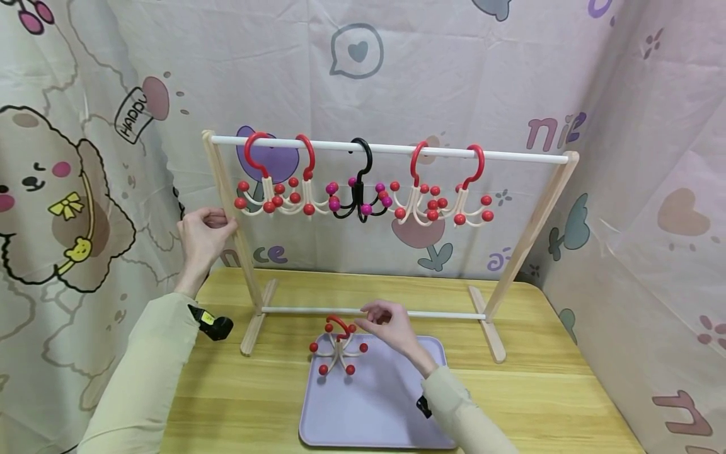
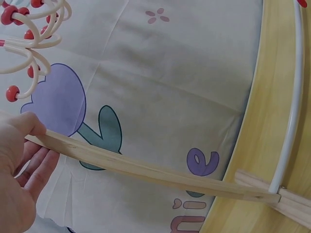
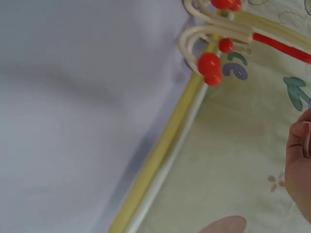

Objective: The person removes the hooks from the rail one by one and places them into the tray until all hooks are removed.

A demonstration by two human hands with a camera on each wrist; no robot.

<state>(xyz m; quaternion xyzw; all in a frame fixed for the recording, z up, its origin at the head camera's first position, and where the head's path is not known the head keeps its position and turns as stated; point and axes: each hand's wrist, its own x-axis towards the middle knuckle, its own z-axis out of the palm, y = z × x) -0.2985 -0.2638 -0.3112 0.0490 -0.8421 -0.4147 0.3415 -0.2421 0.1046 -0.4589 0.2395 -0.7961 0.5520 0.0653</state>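
Observation:
My left hand [image 1: 204,239] grips the left wooden post [image 2: 121,162] of a hanging rack, thumb on one side and fingers on the other. A red-hooked, cream multi-arm hanger [image 1: 339,353] with red ball tips stands on the far left part of a lilac tray [image 1: 374,416]. Just right of its hook, my right hand [image 1: 391,325] hovers over the tray, fingers loosely bent and holding nothing. In the right wrist view, the same hand [image 3: 299,160] shows only partly at the right edge, apart from the hanger [image 3: 228,31].
On the rack's white top rail [image 1: 334,145] hang several red-hooked hangers [image 1: 416,195], with one black hanger [image 1: 358,189] with magenta balls among them. A white lower rail [image 1: 442,314] runs behind the tray. The rack's feet [image 1: 488,325] stand on a wooden table [image 1: 556,391] before patterned curtains.

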